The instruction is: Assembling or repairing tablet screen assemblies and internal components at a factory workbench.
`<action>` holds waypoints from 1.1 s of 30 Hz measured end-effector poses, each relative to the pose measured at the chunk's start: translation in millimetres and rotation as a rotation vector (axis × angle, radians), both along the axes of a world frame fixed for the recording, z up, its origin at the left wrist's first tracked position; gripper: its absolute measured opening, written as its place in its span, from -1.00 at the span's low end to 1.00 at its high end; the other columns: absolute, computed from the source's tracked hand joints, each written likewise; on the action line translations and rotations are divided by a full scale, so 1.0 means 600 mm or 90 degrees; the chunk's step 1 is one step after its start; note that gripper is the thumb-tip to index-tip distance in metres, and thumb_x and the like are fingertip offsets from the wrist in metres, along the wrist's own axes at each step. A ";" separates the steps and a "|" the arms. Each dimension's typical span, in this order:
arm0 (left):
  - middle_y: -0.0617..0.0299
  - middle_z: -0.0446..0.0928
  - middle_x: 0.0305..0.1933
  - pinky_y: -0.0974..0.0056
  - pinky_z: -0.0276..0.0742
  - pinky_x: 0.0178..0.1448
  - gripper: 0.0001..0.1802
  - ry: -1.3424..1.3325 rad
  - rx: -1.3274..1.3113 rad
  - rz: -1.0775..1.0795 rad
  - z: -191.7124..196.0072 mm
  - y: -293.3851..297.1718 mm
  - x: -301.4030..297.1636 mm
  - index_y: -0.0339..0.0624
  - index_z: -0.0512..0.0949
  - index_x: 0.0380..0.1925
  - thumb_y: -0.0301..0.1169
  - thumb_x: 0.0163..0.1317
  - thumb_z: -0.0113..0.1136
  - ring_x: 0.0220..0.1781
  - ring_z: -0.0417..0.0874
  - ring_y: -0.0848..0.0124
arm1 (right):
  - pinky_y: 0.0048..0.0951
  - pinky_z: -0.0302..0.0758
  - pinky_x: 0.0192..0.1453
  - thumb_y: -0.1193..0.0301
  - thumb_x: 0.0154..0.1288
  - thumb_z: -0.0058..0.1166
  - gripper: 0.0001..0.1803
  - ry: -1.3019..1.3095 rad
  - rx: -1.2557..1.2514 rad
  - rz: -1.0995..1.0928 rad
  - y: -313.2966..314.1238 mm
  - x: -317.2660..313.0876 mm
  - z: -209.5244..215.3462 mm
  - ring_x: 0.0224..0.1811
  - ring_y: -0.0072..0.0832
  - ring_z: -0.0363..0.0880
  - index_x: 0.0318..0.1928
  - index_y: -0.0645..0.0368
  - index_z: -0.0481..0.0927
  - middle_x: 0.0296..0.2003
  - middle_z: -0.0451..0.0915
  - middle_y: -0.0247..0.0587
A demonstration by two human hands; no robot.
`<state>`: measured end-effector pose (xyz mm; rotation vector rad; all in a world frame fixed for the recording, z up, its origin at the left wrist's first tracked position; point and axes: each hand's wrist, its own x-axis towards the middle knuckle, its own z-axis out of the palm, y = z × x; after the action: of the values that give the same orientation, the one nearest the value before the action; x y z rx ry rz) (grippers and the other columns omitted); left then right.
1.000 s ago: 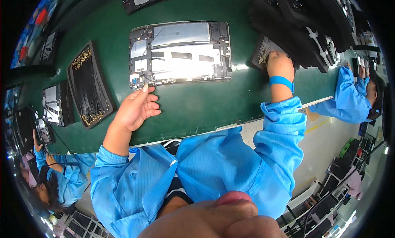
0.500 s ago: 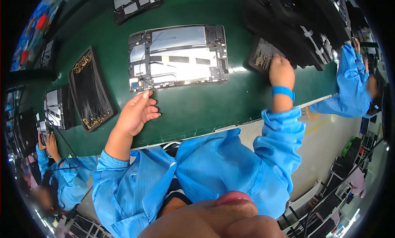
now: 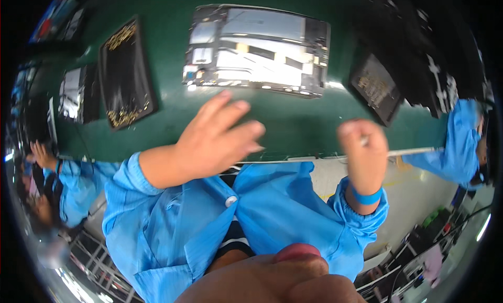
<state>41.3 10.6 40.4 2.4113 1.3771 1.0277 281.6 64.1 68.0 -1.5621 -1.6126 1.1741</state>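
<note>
An opened tablet (image 3: 262, 54), its inner boards, silvery panels and battery area showing, lies on the green table. My left hand (image 3: 215, 135) hovers over the table just below the tablet's near edge, fingers spread and holding nothing. Near the table's front edge, to the right, is my right hand (image 3: 365, 145), with a blue band round its wrist. Its fingers are curled in; whatever they hold, if anything, is blurred and too small to name. Beyond it sits a dark tray (image 3: 387, 114) with thin, pale, short strands in it.
To the left lies a black tray of thin black cables with gold ends (image 3: 126, 117), beside more stacked tablet parts (image 3: 70, 96). Dark foam trays (image 3: 419, 46) are piled at the far right. Co-workers in blue sit on both sides, one sleeve (image 3: 445, 145) at the right edge.
My left hand has left the tablet's near edge and moved right and nearer me, fingers spreading. My right hand has come back from the tray of strands. The whole view has shifted.
</note>
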 end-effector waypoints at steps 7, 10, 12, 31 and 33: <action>0.13 0.37 -0.28 0.10 0.33 -0.09 -0.69 -0.004 0.004 -0.089 -0.013 -0.002 0.012 -0.16 0.48 -0.34 -0.46 -0.21 0.20 -0.11 0.35 0.11 | -0.61 0.31 -0.48 0.40 0.01 0.13 -0.86 0.268 -0.329 0.432 0.003 -0.070 -0.046 -0.53 -0.69 0.36 -0.51 0.19 0.50 -0.61 0.45 -0.36; 0.17 0.30 -0.42 0.11 0.34 -0.14 -0.71 -0.058 0.029 -0.058 -0.029 0.007 0.024 -0.24 0.46 -0.40 -0.52 -0.26 0.18 -0.23 0.34 0.15 | -0.67 0.30 -0.50 0.39 0.08 0.05 -0.85 0.367 -0.373 0.334 0.007 -0.064 -0.057 -0.54 -0.68 0.36 -0.42 0.23 0.46 -0.58 0.46 -0.36; 0.17 0.30 -0.42 0.10 0.33 -0.10 -0.70 -0.038 0.036 0.003 -0.039 0.028 0.035 -0.25 0.46 -0.39 -0.54 -0.26 0.20 -0.21 0.33 0.16 | -0.64 0.32 -0.48 0.36 0.11 0.01 -0.82 0.390 -0.356 0.169 0.013 -0.068 -0.076 -0.52 -0.65 0.36 -0.34 0.21 0.42 -0.50 0.45 -0.31; 0.18 0.39 -0.35 0.06 0.08 0.14 -0.80 0.138 -0.070 0.080 -0.092 0.089 0.046 -0.16 0.44 -0.43 -0.51 -0.17 -0.02 -0.05 0.33 0.23 | -0.57 0.38 -0.28 0.47 0.24 -0.30 -0.72 0.298 0.165 -0.117 0.053 -0.118 -0.142 -0.40 -0.56 0.44 -0.05 0.28 0.17 -0.38 0.48 -0.17; 0.18 0.39 -0.35 0.06 0.07 0.14 -0.80 0.136 -0.085 0.077 -0.089 0.090 0.047 -0.17 0.44 -0.42 -0.51 -0.16 -0.03 -0.05 0.34 0.23 | -0.56 0.39 -0.29 0.50 0.23 -0.29 -0.73 0.287 0.185 -0.105 0.054 -0.115 -0.148 -0.42 -0.55 0.44 -0.06 0.27 0.17 -0.39 0.49 -0.17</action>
<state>69.4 64.9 -13.2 2.4210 1.6216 0.6937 212.5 96.5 -20.7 -1.1244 -1.2650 1.0553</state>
